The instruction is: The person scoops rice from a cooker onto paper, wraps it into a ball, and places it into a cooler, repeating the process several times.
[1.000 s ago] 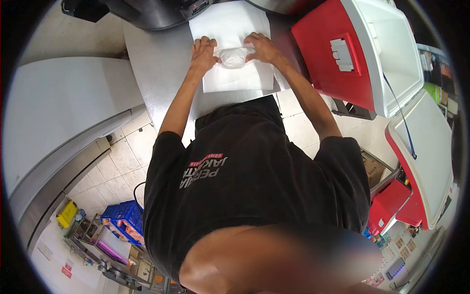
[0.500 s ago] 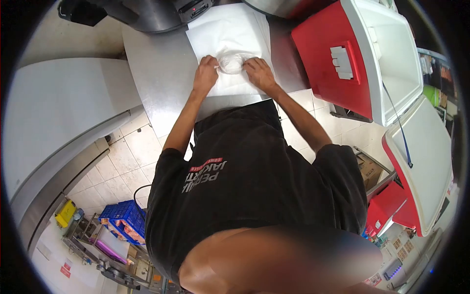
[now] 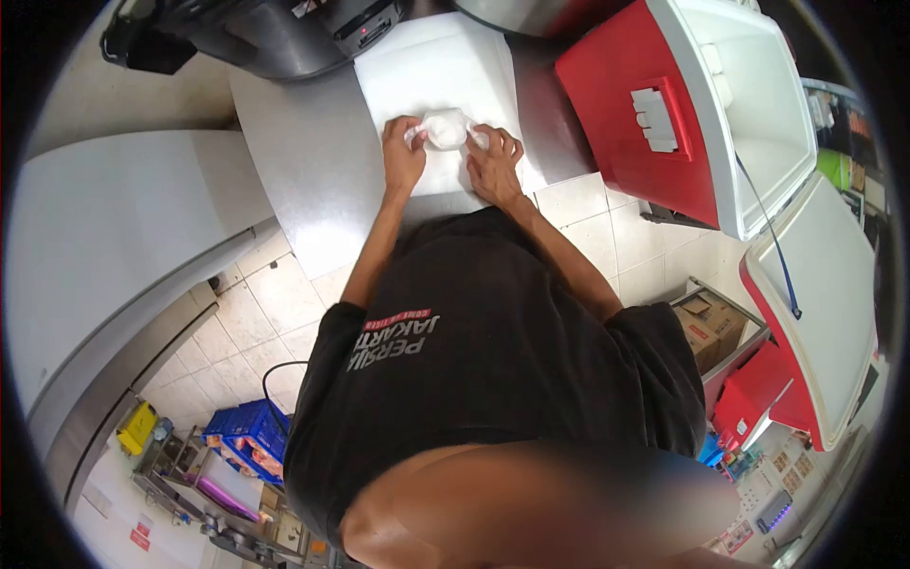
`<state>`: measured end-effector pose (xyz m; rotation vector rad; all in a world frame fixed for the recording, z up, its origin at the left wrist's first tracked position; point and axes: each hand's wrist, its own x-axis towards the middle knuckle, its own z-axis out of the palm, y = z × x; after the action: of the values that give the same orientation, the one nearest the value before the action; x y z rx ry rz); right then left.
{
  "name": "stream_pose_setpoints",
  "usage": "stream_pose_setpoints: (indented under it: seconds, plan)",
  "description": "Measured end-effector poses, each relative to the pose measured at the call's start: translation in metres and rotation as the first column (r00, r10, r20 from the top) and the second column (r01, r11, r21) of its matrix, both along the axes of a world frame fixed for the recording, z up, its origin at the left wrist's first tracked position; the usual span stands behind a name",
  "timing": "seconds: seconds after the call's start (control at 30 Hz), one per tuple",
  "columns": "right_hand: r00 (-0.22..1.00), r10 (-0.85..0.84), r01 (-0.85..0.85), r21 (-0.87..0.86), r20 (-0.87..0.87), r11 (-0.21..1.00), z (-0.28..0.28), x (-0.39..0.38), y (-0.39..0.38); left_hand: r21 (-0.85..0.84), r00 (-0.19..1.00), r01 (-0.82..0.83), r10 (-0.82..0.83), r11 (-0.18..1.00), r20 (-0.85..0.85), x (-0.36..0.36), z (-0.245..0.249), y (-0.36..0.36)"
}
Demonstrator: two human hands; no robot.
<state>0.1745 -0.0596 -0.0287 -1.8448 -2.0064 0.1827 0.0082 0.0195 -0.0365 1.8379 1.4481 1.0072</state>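
A round white paper-wrapped bundle [image 3: 445, 129] with twisted ends rests on white paper sheets [image 3: 431, 71] atop the metal table. At its left end, my left hand [image 3: 404, 157] pinches the twisted paper between thumb and fingers. On the opposite side, my right hand [image 3: 494, 165] has bent fingers closed on the right twist of the wrapping. What is inside the wrapping is hidden.
The steel table [image 3: 313, 142] carries a black appliance [image 3: 284, 38] at the back left. To the right stands a red and white cooler [image 3: 630, 114], its lid [image 3: 815, 303] hanging open. Part of a round metal vessel [image 3: 540, 11] shows at the top edge.
The wrapping has gone from a loose, crinkled mound to a tighter ball with twisted ends. Both hands sit slightly lower in view, and my right hand has turned more upright.
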Motion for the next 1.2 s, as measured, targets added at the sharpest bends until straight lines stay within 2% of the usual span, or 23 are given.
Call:
stream_pose_setpoints:
  seconds: [0.03,0.07,0.1,0.13,0.17,0.2,0.23,0.3,0.37,0.4,0.43,0.5,0.53,0.57,0.63,0.7,0.77,0.8,0.87,0.97,1.03,1.07,1.2]
  plan:
    - [1.000,-0.026,0.027,-0.035,0.010,0.999,0.000,0.000,-0.001,0.004,1.000,0.008,-0.008,1.000,0.002,0.004,0.006,0.000]
    - [0.999,-0.033,0.034,-0.036,0.009,0.999,0.000,0.002,-0.001,-0.172,0.966,0.023,0.023,0.985,0.256,0.009,0.015,-0.003]
    - [0.992,-0.003,-0.003,-0.048,-0.129,0.999,-0.001,0.006,0.004,-0.332,0.870,0.079,0.097,0.940,0.484,0.014,0.023,-0.004]
    - [0.964,0.027,-0.043,-0.052,-0.265,0.998,0.003,0.007,0.010,-0.371,0.836,0.097,0.126,0.924,0.534,0.017,0.025,-0.004]
    - [0.964,0.026,-0.040,-0.046,-0.266,0.998,0.007,0.007,0.015,-0.365,0.837,0.100,0.120,0.926,0.535,0.018,0.028,-0.004]
    - [0.726,-0.094,-0.026,-0.164,-0.681,0.986,0.010,0.007,0.022,-0.406,0.773,0.127,0.166,0.905,0.613,0.019,0.031,-0.004]
    - [0.318,-0.235,-0.070,-0.270,-0.918,0.960,0.016,0.007,0.029,-0.443,0.700,0.161,0.214,0.882,0.681,0.021,0.034,-0.003]
    - [0.320,-0.324,0.001,-0.341,-0.890,0.940,0.030,0.014,0.047,-0.452,0.704,0.223,0.178,0.864,0.687,0.021,0.027,-0.003]
    - [0.595,-0.434,-0.033,-0.560,-0.676,0.828,0.051,0.016,0.062,-0.461,0.712,0.290,0.133,0.839,0.690,0.022,0.023,-0.004]
    - [0.580,-0.482,0.032,-0.573,-0.657,0.819,0.050,0.011,0.067,-0.496,0.653,0.304,0.202,0.813,0.730,0.026,0.024,-0.004]
    - [0.569,-0.489,0.054,-0.563,-0.662,0.825,0.053,0.004,0.067,-0.530,0.592,0.327,0.268,0.782,0.760,0.029,0.024,-0.005]
    - [0.597,-0.364,0.101,-0.383,-0.715,0.918,0.065,0.003,0.062,-0.507,0.671,0.257,0.226,0.823,0.706,0.027,0.019,-0.005]
    - [0.640,-0.333,0.070,-0.379,-0.692,0.923,0.054,0.005,0.067,-0.460,0.731,0.190,0.188,0.867,0.656,0.026,-0.004,-0.005]
    - [0.680,-0.317,0.050,-0.389,-0.661,0.920,0.036,0.009,0.068,-0.402,0.749,0.073,0.216,0.913,0.626,0.031,-0.010,-0.011]
    - [0.854,-0.233,0.060,-0.357,-0.465,0.932,0.027,0.010,0.069,-0.429,0.782,0.134,0.171,0.893,0.600,0.025,-0.015,-0.012]
    - [0.846,-0.226,0.012,-0.406,-0.484,0.914,0.029,0.005,0.069,-0.414,0.771,0.114,0.183,0.903,0.611,0.026,-0.010,-0.017]
    - [0.620,-0.293,-0.030,-0.396,-0.728,0.918,0.047,-0.001,0.063,-0.321,0.689,0.175,0.117,0.931,0.715,0.030,-0.011,-0.014]
    - [0.552,-0.313,0.001,-0.374,-0.773,0.927,0.047,-0.002,0.063,-0.311,0.689,0.196,0.095,0.930,0.718,0.029,-0.010,-0.011]
    - [0.573,-0.288,0.002,-0.350,-0.767,0.937,0.035,0.003,0.063,-0.374,0.699,0.197,0.137,0.906,0.702,0.031,-0.005,-0.008]
    - [0.661,-0.207,-0.013,-0.287,-0.721,0.958,0.022,0.011,0.060,-0.416,0.743,0.270,0.087,0.868,0.664,0.021,-0.032,-0.006]
    - [0.525,-0.272,-0.217,-0.436,-0.806,0.874,0.019,0.013,0.058,-0.424,0.731,0.302,0.078,0.854,0.678,0.017,-0.038,-0.005]
    - [0.467,-0.280,-0.248,-0.428,-0.839,0.869,0.020,0.012,0.055,-0.444,0.740,0.321,0.071,0.836,0.668,0.016,-0.040,-0.004]
    - [0.424,-0.341,-0.329,-0.493,-0.839,0.805,0.019,0.012,0.057,-0.425,0.786,0.326,0.007,0.844,0.618,0.014,-0.037,-0.004]
